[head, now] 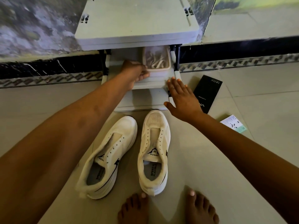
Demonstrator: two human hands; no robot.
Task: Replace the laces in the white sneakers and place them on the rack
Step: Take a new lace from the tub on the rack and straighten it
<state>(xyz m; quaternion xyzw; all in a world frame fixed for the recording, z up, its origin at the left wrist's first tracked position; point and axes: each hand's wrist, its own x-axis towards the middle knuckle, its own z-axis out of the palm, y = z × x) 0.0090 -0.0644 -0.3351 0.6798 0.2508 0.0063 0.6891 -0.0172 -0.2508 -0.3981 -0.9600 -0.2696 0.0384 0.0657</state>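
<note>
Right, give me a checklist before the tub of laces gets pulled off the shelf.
1. Left hand grips the tub at its near-left corner: ok.
2. Laces inside the tub: ok.
3. Right hand free, fingers spread by the rack post: ok.
4. Both sneakers unlaced, on the floor: ok.
5. Path out past the shelf edge clear: cannot tell.

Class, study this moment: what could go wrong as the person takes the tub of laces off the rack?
The left hand grips only the tub's near corner, so it may tip and spill the laces. The sneakers lie right below the rack; a dropped tub could hit them.
</note>
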